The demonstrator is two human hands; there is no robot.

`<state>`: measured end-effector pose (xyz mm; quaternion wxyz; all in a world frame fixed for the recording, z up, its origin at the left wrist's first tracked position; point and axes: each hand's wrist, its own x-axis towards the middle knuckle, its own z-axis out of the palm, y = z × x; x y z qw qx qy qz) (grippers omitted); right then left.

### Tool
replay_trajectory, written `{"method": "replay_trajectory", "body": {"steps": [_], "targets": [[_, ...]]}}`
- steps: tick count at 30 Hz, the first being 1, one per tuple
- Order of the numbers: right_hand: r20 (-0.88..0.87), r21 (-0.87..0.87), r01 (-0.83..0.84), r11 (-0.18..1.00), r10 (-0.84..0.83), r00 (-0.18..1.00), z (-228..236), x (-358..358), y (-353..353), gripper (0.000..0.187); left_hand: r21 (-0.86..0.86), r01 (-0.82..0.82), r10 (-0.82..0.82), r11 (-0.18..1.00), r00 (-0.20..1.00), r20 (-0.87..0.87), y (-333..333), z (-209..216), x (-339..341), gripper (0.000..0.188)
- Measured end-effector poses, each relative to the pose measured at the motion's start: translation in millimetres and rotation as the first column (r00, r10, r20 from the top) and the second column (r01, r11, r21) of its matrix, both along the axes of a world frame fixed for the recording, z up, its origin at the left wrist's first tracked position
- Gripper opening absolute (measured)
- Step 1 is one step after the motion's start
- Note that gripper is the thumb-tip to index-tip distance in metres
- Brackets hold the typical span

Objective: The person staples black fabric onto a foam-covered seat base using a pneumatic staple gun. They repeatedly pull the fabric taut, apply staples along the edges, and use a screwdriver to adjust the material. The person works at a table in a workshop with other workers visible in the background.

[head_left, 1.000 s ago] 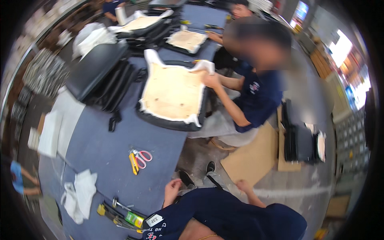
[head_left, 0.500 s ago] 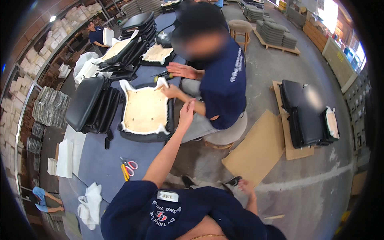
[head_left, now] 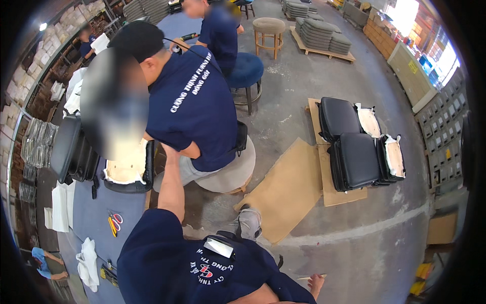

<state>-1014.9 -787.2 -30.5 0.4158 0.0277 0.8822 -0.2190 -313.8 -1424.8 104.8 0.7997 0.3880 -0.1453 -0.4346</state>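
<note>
My left forearm reaches forward to a seated co-worker in a navy shirt (head_left: 195,106). My left hand (head_left: 169,150) is at that person's bent arm, its fingers hidden there. Just left of it, a black upholstered seat (head_left: 147,175) lies upside down on the blue-grey table (head_left: 98,202), its pale wooden base and white lining edge facing up. The co-worker's blurred head covers part of it. Low on the right, my right hand (head_left: 317,285) hangs beside my body, fingers loosely apart. A thin light strip (head_left: 306,277) shows by its fingertips, apparently on the floor.
Red-handled scissors (head_left: 117,219), a yellow cutter (head_left: 112,227) and white cloth (head_left: 88,263) lie on the table. Black cushions (head_left: 66,147) stack at its left. A cardboard sheet (head_left: 283,192) lies ahead right, beside more black seats (head_left: 357,159). Another person sits on a blue stool (head_left: 245,71).
My view has moved right and forward, closer to the seated co-worker. That person now leans over the upturned seat. My left hand has gone behind their arm; my right hand has dropped lower.
</note>
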Motion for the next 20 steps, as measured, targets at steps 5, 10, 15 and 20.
{"method": "replay_trajectory", "body": {"steps": [5, 10, 15, 20], "targets": [[0.168, 0.010, -0.277, 0.961, 0.272, 0.948, -10, -69, -151, 0.035, -0.011, -0.070, 0.071, 0.997, 0.996, 0.055, 6, -46, 47, 0.069], [0.199, -0.131, -0.541, 0.831, 0.556, 0.807, -14, -151, -404, 0.037, 0.047, -0.287, 0.286, 0.957, 0.958, 0.033, 18, -60, 29, 0.050], [0.156, -0.200, -0.680, 0.706, 0.708, 0.689, -3, -252, -650, 0.032, 0.259, -0.450, 0.440, 0.854, 0.892, 0.100, 28, -67, -2, 0.045], [0.017, -0.342, -0.441, 0.830, 0.475, 0.880, 43, -281, -806, 0.031, 0.675, -0.675, 0.631, 0.297, 0.670, 0.392, 77, -86, -105, 0.040]]}}
